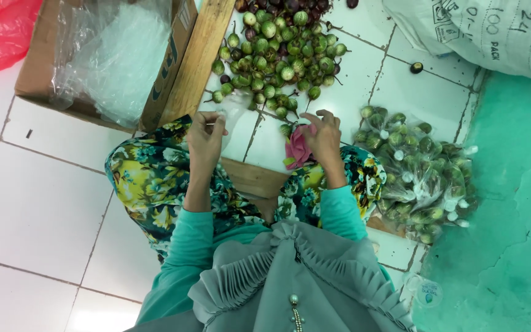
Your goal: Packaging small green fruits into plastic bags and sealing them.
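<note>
Left grip pinching clear bag, right grip clutching pink cloth over white tiled floor.

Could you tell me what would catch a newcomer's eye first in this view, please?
Most striking is the heap of small round green and purple eggplants on the white tiled floor at top centre. To the right lies a pile of clear plastic bags filled with the same eggplants. Between them, the left hand pinches a clear plastic bag, while the right hand rests over a pink cloth.
</note>
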